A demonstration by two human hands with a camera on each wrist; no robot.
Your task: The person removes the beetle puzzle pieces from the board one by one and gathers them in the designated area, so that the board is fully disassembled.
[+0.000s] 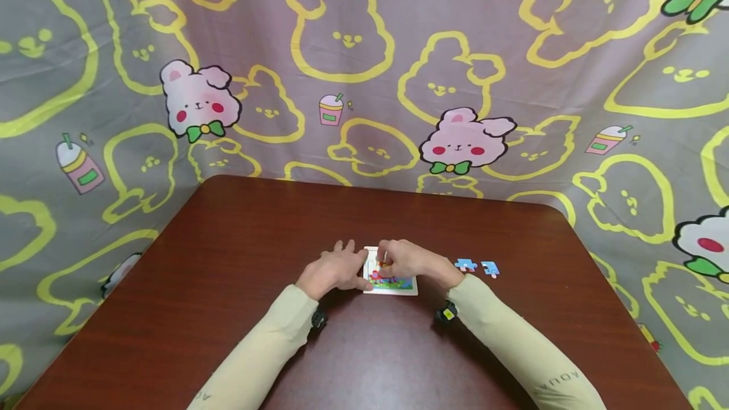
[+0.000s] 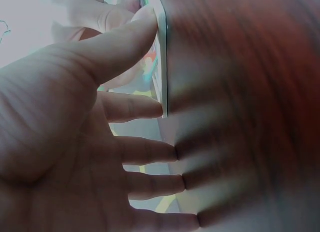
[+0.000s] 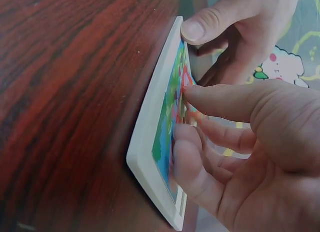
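A small jigsaw puzzle (image 1: 393, 284) with a white frame and a colourful picture lies flat on the table. My left hand (image 1: 337, 269) is at its left side, thumb on the frame's edge (image 2: 162, 66) and the other fingers spread straight, their tips on the table. Over the picture, my right hand (image 1: 407, 259) has curled fingers; thumb and fingertips pinch at a puzzle piece (image 3: 185, 111) on the board, largely hidden by the fingers. The right wrist view shows the left thumb (image 3: 194, 30) on the frame's far corner.
Two loose blue puzzle pieces, one piece (image 1: 466, 264) nearer the right hand and another piece (image 1: 490, 269) farther right, lie on the brown table (image 1: 256, 226). A patterned curtain (image 1: 364, 81) hangs behind and around the table.
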